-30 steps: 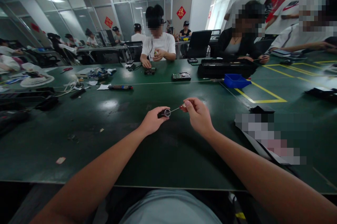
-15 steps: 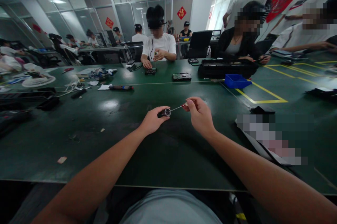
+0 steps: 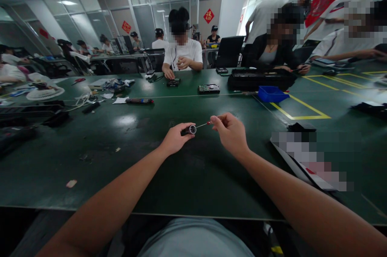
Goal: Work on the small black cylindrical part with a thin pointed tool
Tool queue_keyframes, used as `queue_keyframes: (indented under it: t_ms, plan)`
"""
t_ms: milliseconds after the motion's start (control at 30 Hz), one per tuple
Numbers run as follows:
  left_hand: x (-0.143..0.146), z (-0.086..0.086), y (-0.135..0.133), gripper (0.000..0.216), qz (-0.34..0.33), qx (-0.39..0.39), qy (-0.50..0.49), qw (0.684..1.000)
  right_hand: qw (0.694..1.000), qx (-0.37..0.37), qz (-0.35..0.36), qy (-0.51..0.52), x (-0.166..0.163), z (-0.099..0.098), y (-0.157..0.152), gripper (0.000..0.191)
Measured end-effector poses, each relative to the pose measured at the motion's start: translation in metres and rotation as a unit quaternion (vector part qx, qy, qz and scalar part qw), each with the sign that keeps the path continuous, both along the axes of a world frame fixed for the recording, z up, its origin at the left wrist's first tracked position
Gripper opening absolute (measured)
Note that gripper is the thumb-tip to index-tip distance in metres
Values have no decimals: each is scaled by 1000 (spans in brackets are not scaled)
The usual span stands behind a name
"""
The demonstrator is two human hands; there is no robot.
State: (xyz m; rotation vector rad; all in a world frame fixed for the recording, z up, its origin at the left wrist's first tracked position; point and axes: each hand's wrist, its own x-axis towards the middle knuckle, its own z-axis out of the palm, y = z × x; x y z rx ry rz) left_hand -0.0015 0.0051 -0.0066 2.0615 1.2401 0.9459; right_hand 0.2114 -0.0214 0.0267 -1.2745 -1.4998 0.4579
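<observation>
My left hand [image 3: 174, 139] pinches a small dark cylindrical part [image 3: 189, 130] with a round silver end, just above the green table [image 3: 127, 156]. My right hand [image 3: 230, 133] is closed round the red handle of a thin screwdriver [image 3: 203, 125]. Its metal shaft points left and its tip meets the silver end of the part. Both hands hover over the middle of the table.
A blurred flat item [image 3: 308, 156] lies to my right. Farther off are a blue bin [image 3: 271, 93], a black case [image 3: 260, 78], a circuit board [image 3: 208, 88] and a pen-like tool [image 3: 139, 100]. Clutter and cables fill the left. Several people sit across the table.
My right hand has turned slightly on the screwdriver handle. The left hand and the part stay in place. The view has dipped a little.
</observation>
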Motion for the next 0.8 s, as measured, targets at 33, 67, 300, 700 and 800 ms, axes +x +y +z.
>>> queue_keyframes:
  t_ms: [33,67,300,700,800]
  plan:
    - [1,1,-1,43,-1,0,2,1000,1000,3,-1,2,0,-1,0,34]
    - [1,1,-1,43,-1,0,4,1000,1000,4,-1,4,0,-1,1,34]
    - [-1,1,-1,42,-7,10,5,1000,999,2,-25,-36,1,0,1,44]
    - [-1,2,-2,43,-2,-2,14,1000,996,18,79,-29,0,-7,1,11]
    - [-1,2,-2,43,-2,-1,14,1000,995,-6,99,-19,0,-8,1,19]
